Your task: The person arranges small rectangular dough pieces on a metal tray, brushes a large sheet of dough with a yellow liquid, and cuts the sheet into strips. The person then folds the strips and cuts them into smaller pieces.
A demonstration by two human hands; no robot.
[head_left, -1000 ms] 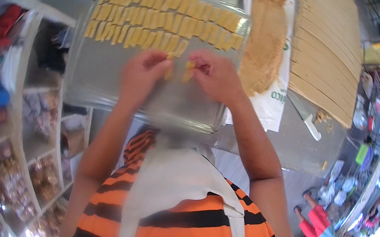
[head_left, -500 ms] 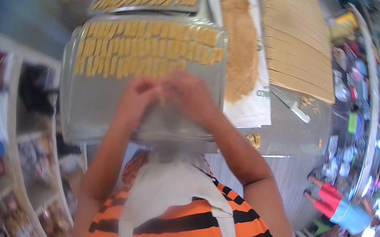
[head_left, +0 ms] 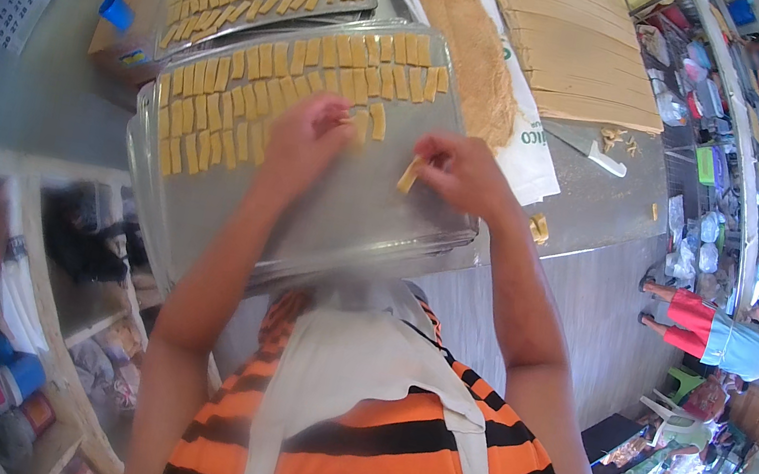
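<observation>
My right hand pinches a dough strip above the metal tray; my left hand, fingers closed, presses another into the rows. Best kept parallel, barely apart.

- Single head-worn fisheye view, looking steeply down over the person's chest onto the desk close below.
- Straight edges bow toward the rim.
</observation>
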